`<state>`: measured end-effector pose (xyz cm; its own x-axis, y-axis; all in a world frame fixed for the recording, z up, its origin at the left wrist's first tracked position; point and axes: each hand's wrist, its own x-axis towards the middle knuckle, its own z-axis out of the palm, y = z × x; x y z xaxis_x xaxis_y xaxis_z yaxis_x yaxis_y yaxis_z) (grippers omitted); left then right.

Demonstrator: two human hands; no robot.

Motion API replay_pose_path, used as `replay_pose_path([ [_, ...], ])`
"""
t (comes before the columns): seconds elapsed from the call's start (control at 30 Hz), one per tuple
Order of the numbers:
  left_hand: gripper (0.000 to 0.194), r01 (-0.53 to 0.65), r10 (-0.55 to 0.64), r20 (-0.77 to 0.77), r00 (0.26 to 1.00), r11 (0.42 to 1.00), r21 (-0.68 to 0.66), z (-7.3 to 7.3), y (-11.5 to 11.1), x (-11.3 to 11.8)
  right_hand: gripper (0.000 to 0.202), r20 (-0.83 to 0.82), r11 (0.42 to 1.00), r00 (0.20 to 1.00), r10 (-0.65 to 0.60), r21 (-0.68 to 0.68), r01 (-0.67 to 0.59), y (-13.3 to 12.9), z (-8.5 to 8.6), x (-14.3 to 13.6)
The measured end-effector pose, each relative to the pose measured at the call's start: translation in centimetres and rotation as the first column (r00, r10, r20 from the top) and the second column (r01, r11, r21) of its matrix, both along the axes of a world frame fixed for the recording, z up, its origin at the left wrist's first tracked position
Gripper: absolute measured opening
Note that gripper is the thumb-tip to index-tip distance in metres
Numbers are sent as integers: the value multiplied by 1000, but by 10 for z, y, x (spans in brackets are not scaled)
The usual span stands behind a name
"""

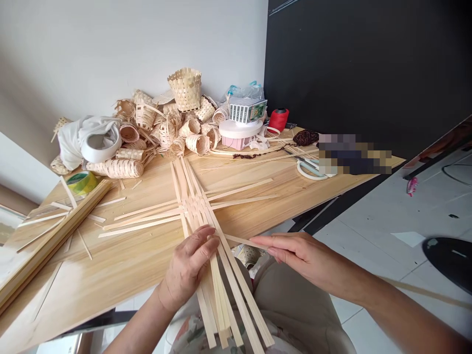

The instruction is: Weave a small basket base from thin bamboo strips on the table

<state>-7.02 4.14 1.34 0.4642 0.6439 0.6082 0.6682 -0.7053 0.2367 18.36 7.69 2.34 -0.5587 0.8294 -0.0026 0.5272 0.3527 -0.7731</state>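
Observation:
Pale wooden weaving strips [241,280] run lengthwise from the table over its near edge toward my lap. Several shorter strips cross them in a woven patch [194,205] on the tabletop. My left hand [191,260] is closed over the lengthwise strips just below that patch, its fingertips bent around some of them. To the right, my right hand [289,250] pinches a single thin strip [241,240] between thumb and fingers. That strip's other end reaches in among the lengthwise strips by my left fingertips, where part of it is hidden.
Small woven baskets [184,91] are heaped at the back of the wooden table [140,265]. A bundle of long strips [55,236] and green tape [81,183] lie left. Scissors [311,169], a red thread spool [278,119] and a pink-and-white box [239,135] stand right of the heap.

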Motion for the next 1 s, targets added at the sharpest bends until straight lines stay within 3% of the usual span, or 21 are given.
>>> replay_pose_path([
  [0.2, 32, -47, 47, -6, 999, 998, -37, -5, 0, -2, 32, 47, 986, 989, 140, 80, -143, 16, 22, 7],
  [0.33, 30, -25, 25, -23, 999, 1000, -14, -5, 1, -2, 33, 65, 982, 982, 176, 64, -180, 20, 24, 6],
  [0.47, 26, -9, 9, -18, 1000, 1000, -5, -2, 1, 0, 33, 51, 993, 992, 116, 22, -118, 11, 13, -6],
  [0.63, 19, 3, -3, -4, 1000, 1000, 10, 2, 2, 5, 25, -62, 997, 997, 43, 73, -39, -7, -8, -31],
  [0.73, 16, 21, -21, -1, 1000, 999, 36, 2, 3, 9, 33, -133, 982, 991, 9, 186, 16, -15, -20, -47],
  [0.87, 18, 29, -28, -5, 1000, 999, 46, 2, 3, 11, 45, -131, 914, 986, 99, 403, -38, -17, -28, -62],
  [1.0, 26, -13, 14, -23, 1000, 1000, 25, 4, -3, 0, 47, -134, 897, 984, 121, 440, -50, -16, -32, -64],
])
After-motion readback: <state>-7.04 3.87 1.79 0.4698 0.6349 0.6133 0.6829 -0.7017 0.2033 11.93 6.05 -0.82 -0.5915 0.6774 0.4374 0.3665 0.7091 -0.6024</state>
